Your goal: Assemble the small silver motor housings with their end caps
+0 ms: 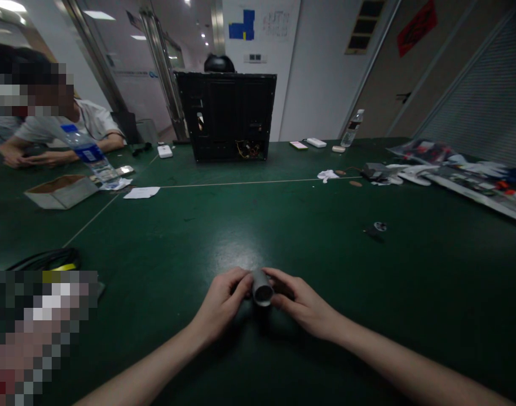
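A short grey hollow cylinder [263, 288] sits between my two hands, its dark round opening turned towards me. My left hand [229, 293] is closed on its left side, thumb along the wall and fingers behind. From the right, my right hand [298, 299] curls round it, with the index finger near the far end and the thumb by the open rim. The far end of the cylinder and some fingertips are hidden. A dark shadow lies just below it on the green table [190, 237].
A small silvery part [379, 226] lies to the right. A black panel-like case [230, 115] stands at the back. At left are an open box [63, 193], a tilted water bottle [88, 152], a coiled cable [46, 259] and a seated person [92, 121]. Bags and a tray [486, 194] crowd the right.
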### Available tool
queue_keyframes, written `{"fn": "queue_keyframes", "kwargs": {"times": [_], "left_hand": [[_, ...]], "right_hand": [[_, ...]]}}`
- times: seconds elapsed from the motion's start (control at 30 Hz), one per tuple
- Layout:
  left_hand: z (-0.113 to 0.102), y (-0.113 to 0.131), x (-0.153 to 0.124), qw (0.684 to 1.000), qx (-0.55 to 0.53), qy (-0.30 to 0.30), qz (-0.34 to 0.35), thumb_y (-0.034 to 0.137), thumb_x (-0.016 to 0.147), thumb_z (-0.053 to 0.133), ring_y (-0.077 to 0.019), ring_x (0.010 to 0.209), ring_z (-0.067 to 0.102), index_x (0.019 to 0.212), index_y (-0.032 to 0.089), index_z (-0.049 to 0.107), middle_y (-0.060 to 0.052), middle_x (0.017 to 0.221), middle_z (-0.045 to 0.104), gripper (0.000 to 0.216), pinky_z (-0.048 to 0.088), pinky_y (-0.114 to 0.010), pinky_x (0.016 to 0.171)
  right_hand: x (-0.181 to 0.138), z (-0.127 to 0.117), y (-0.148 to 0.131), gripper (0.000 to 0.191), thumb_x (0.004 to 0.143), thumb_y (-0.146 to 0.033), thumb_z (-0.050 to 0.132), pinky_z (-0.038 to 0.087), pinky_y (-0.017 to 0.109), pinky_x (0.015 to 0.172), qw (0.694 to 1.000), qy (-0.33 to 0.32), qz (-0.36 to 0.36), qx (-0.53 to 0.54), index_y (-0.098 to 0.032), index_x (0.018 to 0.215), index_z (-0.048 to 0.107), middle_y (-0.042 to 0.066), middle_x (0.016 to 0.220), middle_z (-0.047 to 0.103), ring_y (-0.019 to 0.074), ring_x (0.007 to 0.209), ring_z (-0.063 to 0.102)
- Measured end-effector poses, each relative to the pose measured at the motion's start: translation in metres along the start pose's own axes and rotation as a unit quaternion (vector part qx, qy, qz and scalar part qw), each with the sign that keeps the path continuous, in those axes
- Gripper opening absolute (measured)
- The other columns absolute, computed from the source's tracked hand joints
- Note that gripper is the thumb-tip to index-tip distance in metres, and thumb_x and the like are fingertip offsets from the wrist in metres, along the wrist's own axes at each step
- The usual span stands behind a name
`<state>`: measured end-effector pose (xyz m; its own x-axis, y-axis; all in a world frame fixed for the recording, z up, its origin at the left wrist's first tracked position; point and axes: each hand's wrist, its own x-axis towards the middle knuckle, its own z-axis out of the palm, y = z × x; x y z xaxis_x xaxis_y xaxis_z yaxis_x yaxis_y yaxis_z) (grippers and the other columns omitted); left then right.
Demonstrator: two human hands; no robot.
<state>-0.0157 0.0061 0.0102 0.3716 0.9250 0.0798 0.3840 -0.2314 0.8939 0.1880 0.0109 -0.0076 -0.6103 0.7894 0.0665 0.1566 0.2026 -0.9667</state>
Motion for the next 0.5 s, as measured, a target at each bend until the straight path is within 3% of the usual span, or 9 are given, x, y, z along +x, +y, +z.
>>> {"fn": "queue_keyframes", "kwargs": {"times": [0.27,0.5], "left_hand": [[0.0000,-0.0074,-0.0005,0.999,0.029,-0.019,0.012,0.036,0.097,0.035,-0.0162,0.069,0.051,0.073,0.017,0.056,0.001,0.072,0.052,0.038,0.038,-0.025,0.066],[-0.0004,-0.0061,0.0004,0.999,0.043,-0.022,0.011,0.036,0.097,0.035,-0.0169,0.069,0.052,0.073,0.017,0.057,0.000,0.072,0.054,0.038,0.039,-0.026,0.065]], "right_hand": [[0.0042,-0.0002,0.0031,0.059,0.083,-0.061,0.053,0.047,0.028,0.069,0.993,0.013,0.047,0.108,-0.018,0.124,0.055,0.006,0.093,0.062,0.0162,0.077,0.057],[0.0040,0.0012,0.0071,0.059,0.084,-0.060,0.052,0.044,0.028,0.066,0.992,0.016,0.052,0.116,-0.018,0.126,0.053,0.007,0.095,0.061,0.0171,0.078,0.056]]}}
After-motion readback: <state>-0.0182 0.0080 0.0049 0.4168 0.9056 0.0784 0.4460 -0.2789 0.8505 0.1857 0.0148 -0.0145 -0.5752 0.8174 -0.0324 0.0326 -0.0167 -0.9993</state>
